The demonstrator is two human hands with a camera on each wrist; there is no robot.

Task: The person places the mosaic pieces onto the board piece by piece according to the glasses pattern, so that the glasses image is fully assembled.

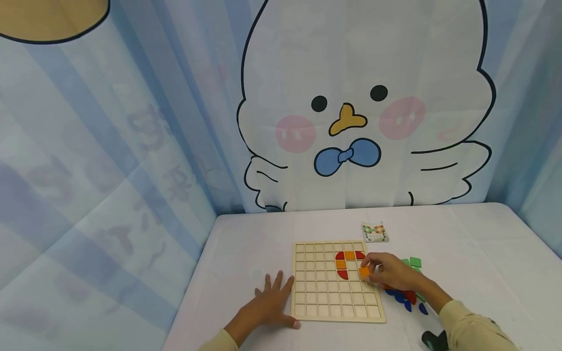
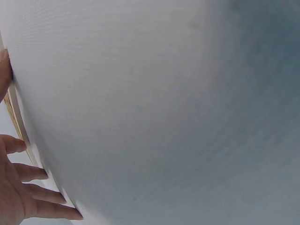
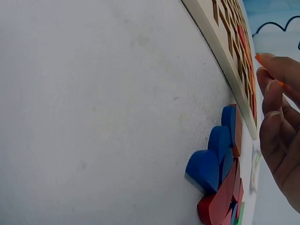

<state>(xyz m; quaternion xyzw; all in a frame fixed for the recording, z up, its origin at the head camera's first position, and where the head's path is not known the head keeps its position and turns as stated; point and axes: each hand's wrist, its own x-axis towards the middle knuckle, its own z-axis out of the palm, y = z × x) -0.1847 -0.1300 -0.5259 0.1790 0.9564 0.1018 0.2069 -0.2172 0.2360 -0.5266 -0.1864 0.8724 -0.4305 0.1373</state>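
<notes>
Head view; right hand (image 1: pixel 392 271) pinches orange block (image 1: pixel 364 272) over grid board (image 1: pixel 319 297); left hand (image 1: pixel 273 303) spread at board's edge

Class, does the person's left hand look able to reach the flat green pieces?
Probably not: the pale wooden grid board and the right hand, pinching a small orange block, lie between the left hand and the green pieces.

The grid board (image 1: pixel 331 293) lies on the table (image 1: pixel 250 243) (card (image 1: pixel 375 233) behind it), pieces (image 1: pixel 399 296) to its right.
</notes>
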